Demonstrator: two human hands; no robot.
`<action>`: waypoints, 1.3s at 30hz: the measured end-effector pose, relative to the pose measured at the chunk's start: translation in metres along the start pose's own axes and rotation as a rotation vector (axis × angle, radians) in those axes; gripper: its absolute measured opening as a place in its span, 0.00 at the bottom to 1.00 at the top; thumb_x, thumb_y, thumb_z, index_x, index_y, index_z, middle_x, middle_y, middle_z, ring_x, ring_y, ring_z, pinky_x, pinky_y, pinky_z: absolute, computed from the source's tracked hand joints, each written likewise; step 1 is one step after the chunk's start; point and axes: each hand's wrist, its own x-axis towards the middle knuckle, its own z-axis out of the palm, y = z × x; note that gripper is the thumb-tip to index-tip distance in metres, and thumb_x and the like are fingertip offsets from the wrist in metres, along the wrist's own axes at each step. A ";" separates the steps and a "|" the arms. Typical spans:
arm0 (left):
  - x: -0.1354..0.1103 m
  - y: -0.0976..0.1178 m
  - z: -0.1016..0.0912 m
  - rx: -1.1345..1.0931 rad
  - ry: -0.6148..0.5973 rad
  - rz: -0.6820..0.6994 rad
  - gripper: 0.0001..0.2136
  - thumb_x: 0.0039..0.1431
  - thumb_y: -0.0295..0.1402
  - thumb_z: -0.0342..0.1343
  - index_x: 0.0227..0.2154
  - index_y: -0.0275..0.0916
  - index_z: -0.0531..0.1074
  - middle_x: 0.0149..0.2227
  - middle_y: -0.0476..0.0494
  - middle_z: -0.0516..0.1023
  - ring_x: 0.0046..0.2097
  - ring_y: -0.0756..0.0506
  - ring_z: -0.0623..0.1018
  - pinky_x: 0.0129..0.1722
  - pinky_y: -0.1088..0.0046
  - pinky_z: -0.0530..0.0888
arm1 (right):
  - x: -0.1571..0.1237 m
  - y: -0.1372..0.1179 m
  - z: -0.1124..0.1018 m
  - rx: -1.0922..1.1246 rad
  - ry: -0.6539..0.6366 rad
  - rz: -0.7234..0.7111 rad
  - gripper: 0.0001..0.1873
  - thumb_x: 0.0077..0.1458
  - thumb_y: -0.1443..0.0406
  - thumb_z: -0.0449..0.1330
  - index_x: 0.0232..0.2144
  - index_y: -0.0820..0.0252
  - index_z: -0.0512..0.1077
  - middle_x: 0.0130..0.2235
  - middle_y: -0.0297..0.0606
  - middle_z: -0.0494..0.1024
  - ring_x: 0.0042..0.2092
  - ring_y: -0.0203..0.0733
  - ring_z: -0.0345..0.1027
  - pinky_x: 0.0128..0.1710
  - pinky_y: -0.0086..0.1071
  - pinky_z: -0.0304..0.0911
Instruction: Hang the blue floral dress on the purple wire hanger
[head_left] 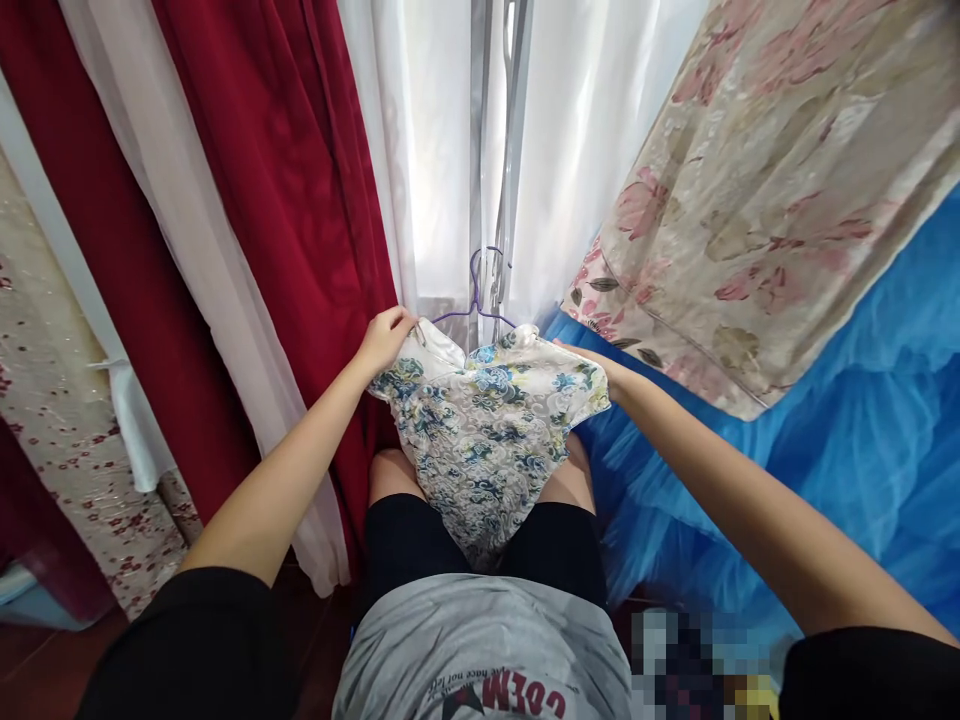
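A small white garment with a blue floral print [484, 430] hangs on a purple wire hanger [476, 300] hooked to a metal rail [499, 160] in front of me. My left hand [384, 338] is closed on the garment's left shoulder. My right hand [592, 365] reaches to the right shoulder; its fingers are mostly hidden behind the fabric, gripping it there.
Dark red curtains [285, 200] and white sheer curtains [427, 150] hang to the left and behind. A beige floral fabric [772, 190] hangs upper right over a blue tulle skirt [825, 440]. A white fabric with red specks [67, 450] hangs at far left.
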 end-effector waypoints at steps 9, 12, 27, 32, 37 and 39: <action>-0.013 0.043 -0.025 -0.008 -0.279 0.105 0.19 0.59 0.50 0.59 0.32 0.36 0.76 0.29 0.48 0.74 0.32 0.48 0.70 0.32 0.74 0.65 | -0.071 0.006 0.021 0.109 0.314 -0.355 0.24 0.49 0.44 0.69 0.35 0.56 0.78 0.35 0.37 0.85 0.44 0.54 0.80 0.43 0.42 0.76; -0.002 0.050 -0.026 0.145 -0.200 0.125 0.19 0.59 0.48 0.57 0.23 0.37 0.71 0.23 0.50 0.67 0.29 0.49 0.66 0.30 0.73 0.60 | -0.055 -0.024 0.023 0.207 0.359 -0.381 0.22 0.46 0.46 0.72 0.31 0.56 0.76 0.32 0.36 0.84 0.42 0.53 0.79 0.41 0.41 0.76; -0.043 0.013 0.007 -0.464 0.321 -0.203 0.06 0.44 0.31 0.45 0.29 0.42 0.60 0.25 0.49 0.60 0.26 0.47 0.64 0.29 0.69 0.67 | -0.144 -0.048 0.152 -0.888 -0.635 -0.908 0.31 0.62 0.58 0.65 0.65 0.50 0.67 0.57 0.44 0.76 0.58 0.49 0.72 0.59 0.41 0.69; -0.063 0.077 0.029 -0.705 -0.029 -0.149 0.15 0.33 0.28 0.47 0.31 0.42 0.59 0.32 0.45 0.65 0.38 0.44 0.73 0.46 0.56 0.76 | -0.097 -0.032 0.112 -1.096 -0.143 -0.947 0.46 0.58 0.63 0.66 0.73 0.52 0.50 0.67 0.52 0.63 0.67 0.60 0.60 0.65 0.57 0.61; -0.098 0.150 0.048 -0.882 -0.277 -0.130 0.28 0.36 0.24 0.48 0.46 0.44 0.65 0.52 0.43 0.71 0.58 0.41 0.73 0.60 0.52 0.71 | -0.080 0.003 0.110 -1.125 0.050 -1.110 0.62 0.53 0.62 0.68 0.75 0.56 0.32 0.71 0.57 0.50 0.71 0.68 0.48 0.66 0.61 0.55; -0.103 0.160 0.053 -0.911 -0.327 -0.154 0.32 0.37 0.23 0.49 0.51 0.47 0.65 0.58 0.44 0.69 0.64 0.40 0.69 0.61 0.55 0.71 | -0.083 0.013 0.108 -1.136 0.112 -1.152 0.58 0.55 0.60 0.66 0.75 0.51 0.36 0.68 0.54 0.58 0.66 0.66 0.57 0.62 0.60 0.60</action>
